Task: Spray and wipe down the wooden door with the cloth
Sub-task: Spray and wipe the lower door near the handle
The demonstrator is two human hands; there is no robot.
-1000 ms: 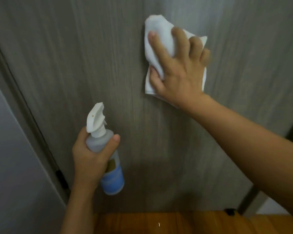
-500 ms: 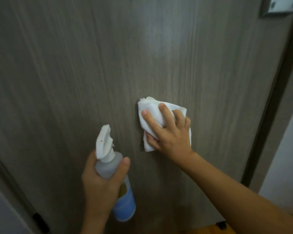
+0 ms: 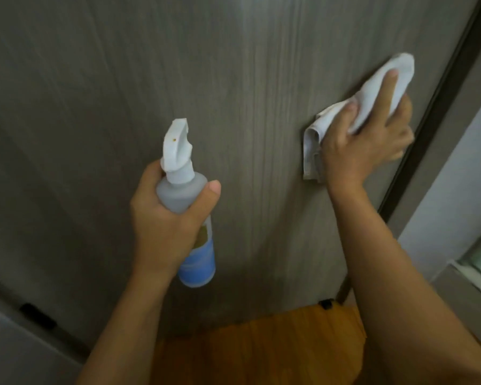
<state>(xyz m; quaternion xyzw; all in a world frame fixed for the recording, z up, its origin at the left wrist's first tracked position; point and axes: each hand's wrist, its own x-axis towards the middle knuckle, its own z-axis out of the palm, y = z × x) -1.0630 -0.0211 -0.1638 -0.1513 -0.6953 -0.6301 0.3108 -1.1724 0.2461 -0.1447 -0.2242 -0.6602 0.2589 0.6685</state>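
Observation:
The grey-brown wooden door (image 3: 178,65) fills most of the view. My right hand (image 3: 364,140) presses a crumpled white cloth (image 3: 311,140) flat against the door near its right edge, fingers spread over the cloth. My left hand (image 3: 167,226) grips a translucent spray bottle (image 3: 197,259) with a white trigger head and a blue label, held upright a little in front of the door's lower middle, nozzle turned toward the door.
A dark door frame strip (image 3: 439,107) runs diagonally down the right side, with a pale wall (image 3: 461,176) beyond it. Orange wooden floor (image 3: 261,351) shows at the bottom. A black hinge (image 3: 36,315) sits on the left frame, and a small black stopper (image 3: 326,303) lies at the door's foot.
My right hand has slid the cloth rightward across the door to near its right edge. The left hand keeps the same hold on the bottle. The view has shifted.

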